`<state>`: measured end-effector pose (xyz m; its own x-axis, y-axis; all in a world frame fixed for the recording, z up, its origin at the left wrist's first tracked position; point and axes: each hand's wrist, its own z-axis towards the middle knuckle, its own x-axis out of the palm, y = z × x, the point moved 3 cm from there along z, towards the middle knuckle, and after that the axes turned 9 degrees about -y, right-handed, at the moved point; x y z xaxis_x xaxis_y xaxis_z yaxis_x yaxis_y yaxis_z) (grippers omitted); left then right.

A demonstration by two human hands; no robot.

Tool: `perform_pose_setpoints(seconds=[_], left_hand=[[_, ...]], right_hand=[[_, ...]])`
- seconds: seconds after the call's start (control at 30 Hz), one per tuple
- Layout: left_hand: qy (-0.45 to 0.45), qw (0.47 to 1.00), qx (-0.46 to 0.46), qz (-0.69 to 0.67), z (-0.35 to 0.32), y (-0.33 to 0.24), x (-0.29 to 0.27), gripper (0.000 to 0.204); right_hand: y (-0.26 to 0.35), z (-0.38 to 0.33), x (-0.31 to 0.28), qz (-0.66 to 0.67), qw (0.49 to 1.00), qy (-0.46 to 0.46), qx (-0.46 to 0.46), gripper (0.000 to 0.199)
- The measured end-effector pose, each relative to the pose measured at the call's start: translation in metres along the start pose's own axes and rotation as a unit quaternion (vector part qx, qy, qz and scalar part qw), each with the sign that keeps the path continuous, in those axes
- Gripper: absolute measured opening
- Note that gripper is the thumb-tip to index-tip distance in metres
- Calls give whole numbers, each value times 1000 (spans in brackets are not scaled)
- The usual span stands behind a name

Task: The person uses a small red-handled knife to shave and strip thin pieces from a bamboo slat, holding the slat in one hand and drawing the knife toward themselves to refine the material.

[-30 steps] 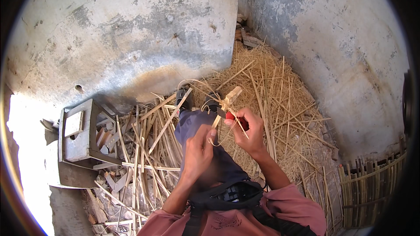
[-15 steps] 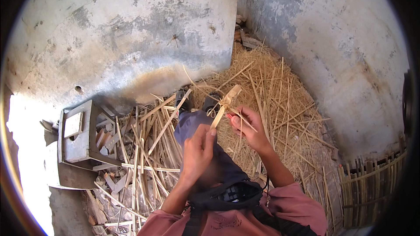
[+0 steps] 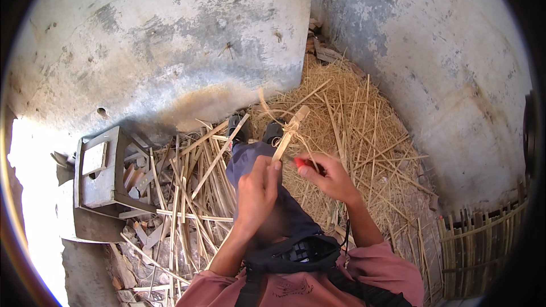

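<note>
Just above my lap, my left hand (image 3: 257,190) is closed round the lower end of a flat, pale bamboo strip (image 3: 282,145). The strip slants up and to the right, and thin curled shavings (image 3: 291,131) cluster round its upper half. My right hand (image 3: 332,179) is closed to the right of the strip. A small red thing (image 3: 299,162) shows at its fingertips; its kind cannot be made out, and the rest is hidden in the fingers. A thin fibre runs from the shavings towards this hand.
Straw and loose split strips (image 3: 375,136) cover the floor ahead and right. More long strips (image 3: 193,216) lie at my left beside a wooden box frame (image 3: 102,167) and rubble. Plastered walls (image 3: 187,34) close in ahead and right. A slatted bamboo panel (image 3: 483,250) stands at lower right.
My right hand has shifted slightly down and right, away from the strip, and more of the red thing shows. The strip has tilted a little more upright. A curled shaving now rises at its far side.
</note>
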<state>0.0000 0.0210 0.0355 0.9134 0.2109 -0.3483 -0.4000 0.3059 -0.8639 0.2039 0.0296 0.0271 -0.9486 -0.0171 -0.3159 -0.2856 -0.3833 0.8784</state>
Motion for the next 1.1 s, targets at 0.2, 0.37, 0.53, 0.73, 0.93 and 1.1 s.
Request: perform_pose_setpoints(seconds=[0.2,0.37,0.53,0.73,0.93,1.1], left_hand=[[2,1000,12,21,4,3,-1,14],[-5,1000,20,24,3,2,0,16],[-7,999,19,42,4,9,2,17],[-9,999,33,19,-1,9,4,17],[21,1000,0,-7,-2,1,2,18],[32,999,-14,-22,-3,-1,1,20]], right_hand=[[4,-11,-3,212,964,149,58,38],[3,-7,-15,396,915,-9,70,45],[40,-16,-8,188,981,39,22,40],[26,1,-9,-87,990,-107,13,29],[20,9,-7,-145,983,-111,-32,30],[16,10,-7,-121,983,-130,-45,30]])
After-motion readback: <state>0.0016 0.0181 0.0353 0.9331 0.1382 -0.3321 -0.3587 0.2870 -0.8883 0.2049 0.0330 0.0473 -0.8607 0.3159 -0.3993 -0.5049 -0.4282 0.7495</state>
